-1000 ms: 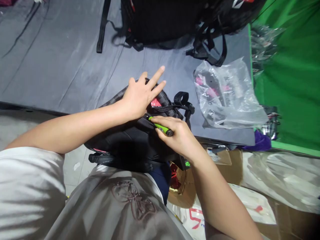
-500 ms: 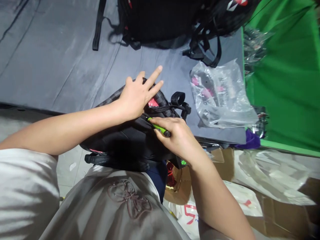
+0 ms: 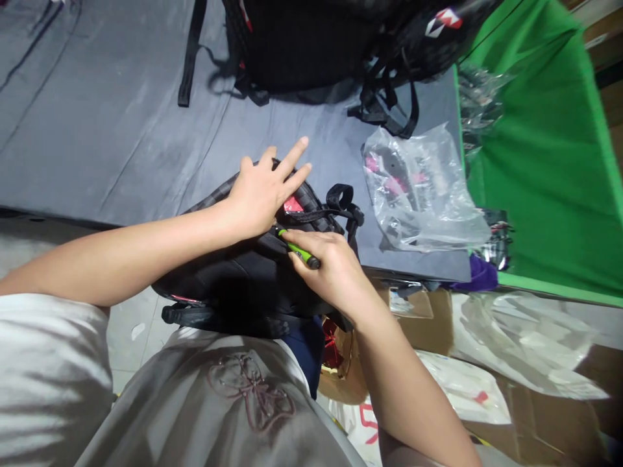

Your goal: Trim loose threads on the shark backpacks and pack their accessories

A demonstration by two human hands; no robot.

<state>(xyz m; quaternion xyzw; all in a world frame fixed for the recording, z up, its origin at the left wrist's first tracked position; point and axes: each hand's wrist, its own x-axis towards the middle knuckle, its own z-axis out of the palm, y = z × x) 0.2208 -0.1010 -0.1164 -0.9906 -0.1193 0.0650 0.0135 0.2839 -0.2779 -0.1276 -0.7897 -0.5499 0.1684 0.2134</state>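
A black backpack [image 3: 228,279] with a checked panel and a red patch [image 3: 293,204] lies at the table's near edge, against my body. My left hand [image 3: 257,194] rests on top of it, fingers spread. In my right hand [image 3: 331,259] is a slim green tool with a black end [image 3: 302,251], its kind unclear. The fingers wrap round its shaft, and its tip points into the bag's fabric beside my left palm. What the tip touches is too small to make out. A black strap with a loop [image 3: 339,194] sticks out to the right.
Another black backpack [image 3: 302,52] lies across the far side of the grey table [image 3: 121,117]. A clear plastic bag [image 3: 423,188] with dark and pink contents sits to the right, before a green fabric bin [image 3: 545,175]. Cardboard boxes [image 3: 428,324] and plastic wrapping stand below on the right.
The whole view has shifted slightly, so things sit a little further left. Both hands keep nearly the same place on the backpack, and the green tool stays in my right hand.
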